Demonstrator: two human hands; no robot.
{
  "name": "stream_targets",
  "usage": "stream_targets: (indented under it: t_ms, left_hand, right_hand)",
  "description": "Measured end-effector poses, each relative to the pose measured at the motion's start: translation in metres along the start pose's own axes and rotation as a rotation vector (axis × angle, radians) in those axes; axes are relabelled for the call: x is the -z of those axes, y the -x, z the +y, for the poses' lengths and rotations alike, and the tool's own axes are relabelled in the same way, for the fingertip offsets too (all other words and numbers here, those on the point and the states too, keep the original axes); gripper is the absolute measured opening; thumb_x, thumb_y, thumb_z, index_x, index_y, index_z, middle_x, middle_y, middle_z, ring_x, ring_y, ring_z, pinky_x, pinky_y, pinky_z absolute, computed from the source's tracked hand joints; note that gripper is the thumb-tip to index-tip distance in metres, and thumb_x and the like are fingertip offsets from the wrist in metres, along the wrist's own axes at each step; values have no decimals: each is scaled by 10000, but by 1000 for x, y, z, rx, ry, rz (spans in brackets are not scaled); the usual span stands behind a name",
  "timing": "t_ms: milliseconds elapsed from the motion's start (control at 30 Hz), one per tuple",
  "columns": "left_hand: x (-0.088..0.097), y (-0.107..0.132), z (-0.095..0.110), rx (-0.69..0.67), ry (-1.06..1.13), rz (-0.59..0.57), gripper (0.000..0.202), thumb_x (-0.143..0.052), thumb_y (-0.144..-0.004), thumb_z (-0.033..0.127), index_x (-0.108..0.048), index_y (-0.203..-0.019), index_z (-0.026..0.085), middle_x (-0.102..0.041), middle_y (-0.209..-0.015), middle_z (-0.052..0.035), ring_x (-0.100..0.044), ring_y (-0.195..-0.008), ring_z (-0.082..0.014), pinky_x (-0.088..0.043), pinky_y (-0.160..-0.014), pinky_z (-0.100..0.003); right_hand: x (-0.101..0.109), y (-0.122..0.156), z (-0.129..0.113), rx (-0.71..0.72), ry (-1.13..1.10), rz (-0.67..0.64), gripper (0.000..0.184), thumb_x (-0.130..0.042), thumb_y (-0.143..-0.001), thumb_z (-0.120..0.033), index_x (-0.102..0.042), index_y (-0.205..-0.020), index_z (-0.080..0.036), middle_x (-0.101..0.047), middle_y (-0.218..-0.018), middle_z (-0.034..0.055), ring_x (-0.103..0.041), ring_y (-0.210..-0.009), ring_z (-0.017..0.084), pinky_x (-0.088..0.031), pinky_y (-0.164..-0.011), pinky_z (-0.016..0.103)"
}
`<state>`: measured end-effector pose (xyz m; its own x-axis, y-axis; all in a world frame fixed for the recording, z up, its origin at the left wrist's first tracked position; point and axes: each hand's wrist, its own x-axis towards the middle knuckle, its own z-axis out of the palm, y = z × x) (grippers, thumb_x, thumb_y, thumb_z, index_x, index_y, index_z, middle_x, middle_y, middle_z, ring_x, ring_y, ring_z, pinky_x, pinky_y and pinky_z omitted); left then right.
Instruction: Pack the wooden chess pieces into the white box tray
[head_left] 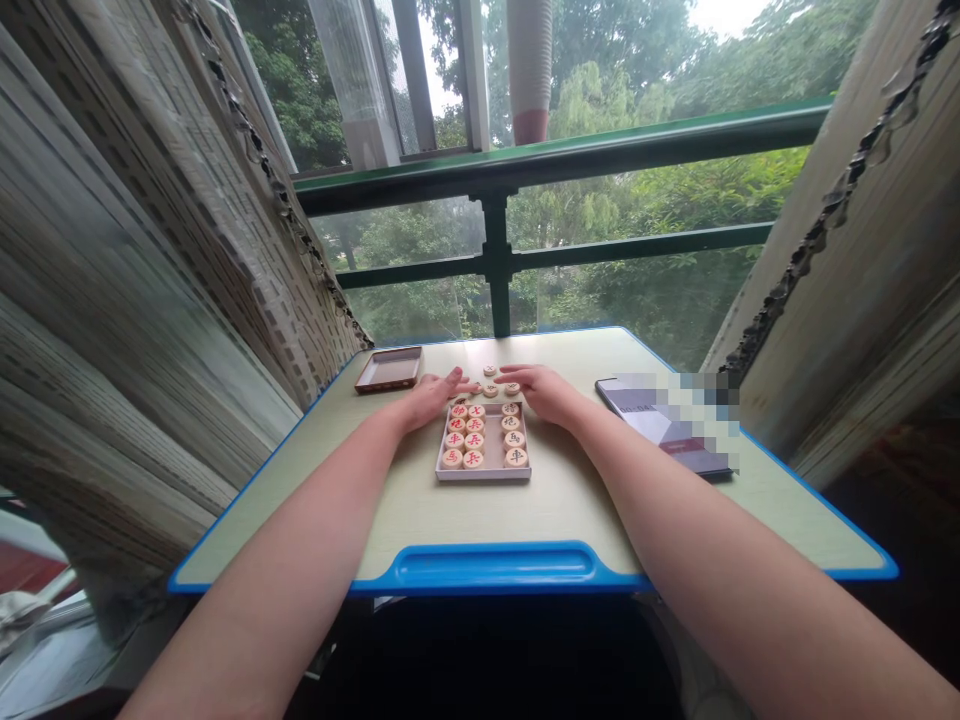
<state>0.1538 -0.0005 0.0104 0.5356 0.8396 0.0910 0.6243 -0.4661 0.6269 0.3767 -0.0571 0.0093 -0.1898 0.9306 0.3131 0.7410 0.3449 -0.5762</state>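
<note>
A shallow open box [484, 475] sits mid-table with round wooden Chinese chess pieces in it. Red-marked pieces [474, 440] fill two columns on its left, and dark-marked pieces [514, 440] stand in one column along its right side. Between them a strip of box floor shows. Beyond the box, several loose chess pieces [490, 390] lie on the table. My left hand [439, 395] is at the box's far left corner, fingers stretched toward the loose pieces. From the right, my right hand [541, 388] reaches in with extended fingers over a loose piece [512, 388]; whether they touch is unclear.
The box lid [388, 370] lies at the table's far left. A phone [667, 430], partly blurred out, rests on the right. The pale table [300, 510] has a blue edge with a pencil groove [495, 565]. Curtains flank it, and a railed window stands behind.
</note>
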Motion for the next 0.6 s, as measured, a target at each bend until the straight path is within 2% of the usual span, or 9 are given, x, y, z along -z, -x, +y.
stream_targets:
  t_ms: [133,267,333,400,500,600]
  left_hand:
    - [-3,-5,-7,27,23,55,593,-256,-835,606,-712,-960,247,-638,-1154,-42,-385,-1239,-279,-198,-1074,-423]
    - [-4,-6,-5,15,69,129,547,-306,-846,533,-702,-972,176,-671,-1073,-93,-454,-1184,-261,-284,-1037,-386]
    - [-3,-6,-2,11,102,124,434,-389,-831,426,-683,-1008,160,-662,-1094,-93,-523,-1106,-243,-346,-998,-359]
    - [-2,-5,-1,24,101,136,336,-476,-759,254,-670,-1016,157,-668,-1077,-80,-575,-1018,-219,-400,-948,-337]
    - [0,-4,-2,51,80,206,400,-472,-615,58,-677,-943,157,-691,-985,-65,-596,-926,-201,-448,-877,-331]
    - [3,-5,-6,74,163,289,454,-451,-530,4,-673,-896,152,-695,-936,-62,-591,-869,-195,-477,-807,-329]
  right_hand:
    - [-1,1,-5,-18,46,-83,556,-434,-659,82,-692,-1056,-210,-605,-1211,33,-456,-1211,256,-340,-1032,385]
    - [0,1,-2,-52,67,-120,546,-414,-665,69,-697,-1045,-204,-619,-1192,26,-500,-1171,222,-358,-1019,331]
    - [0,1,-1,-56,76,-107,523,-405,-673,60,-705,-1024,-186,-623,-1186,40,-533,-1130,213,-376,-999,312]
    - [0,0,-1,-57,69,-87,509,-408,-674,56,-702,-1025,-166,-622,-1186,62,-549,-1106,220,-391,-981,314]
    - [-1,-1,-4,-71,-2,-57,534,-406,-694,51,-657,-1113,-165,-601,-1216,71,-531,-1134,218,-385,-988,323]
    - [-1,0,-8,-92,-53,-70,544,-397,-724,44,-623,-1167,-176,-565,-1265,66,-495,-1179,202,-356,-1012,312]
